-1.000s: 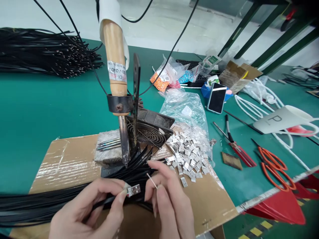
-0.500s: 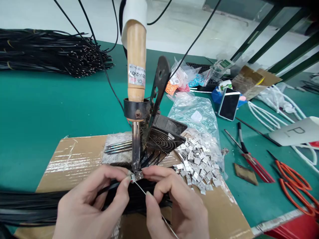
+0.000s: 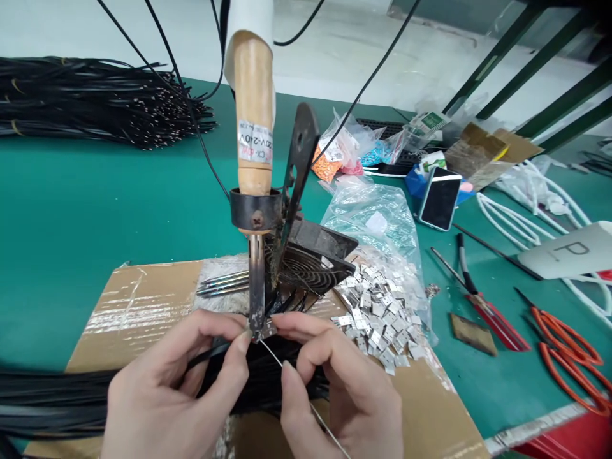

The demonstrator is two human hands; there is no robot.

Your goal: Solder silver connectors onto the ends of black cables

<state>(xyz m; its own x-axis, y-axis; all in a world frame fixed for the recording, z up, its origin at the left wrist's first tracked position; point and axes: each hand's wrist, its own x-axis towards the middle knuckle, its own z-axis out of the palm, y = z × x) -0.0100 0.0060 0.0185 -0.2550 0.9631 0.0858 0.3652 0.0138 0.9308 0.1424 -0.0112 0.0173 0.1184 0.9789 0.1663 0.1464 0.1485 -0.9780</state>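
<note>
A wooden-handled soldering iron (image 3: pixel 254 115) hangs tip down in a black clamp. Under its tip is a small metal piece (image 3: pixel 268 329). My left hand (image 3: pixel 179 382) pinches a black cable (image 3: pixel 208 355) at the left of the tip, its fingertips partly hiding the cable end. My right hand (image 3: pixel 342 382) is at the right, index finger at the metal piece. A thin silvery wire (image 3: pixel 271 352) runs from the tip past the right thumb and down through the hand. Black cables (image 3: pixel 52 398) lie beneath both hands.
Loose metal pieces (image 3: pixel 382 309) are heaped on cardboard (image 3: pixel 421 408), right of a black fan (image 3: pixel 310 264). Farther right lie a phone (image 3: pixel 440 199), red-handled tool (image 3: pixel 495 322) and orange scissors (image 3: pixel 567 338). A cable bundle (image 3: pixel 95 105) lies back left.
The soldering iron and its clamp have shifted slightly left, and the tip now covers more of the spot between my fingertips. Both hands keep their holds.
</note>
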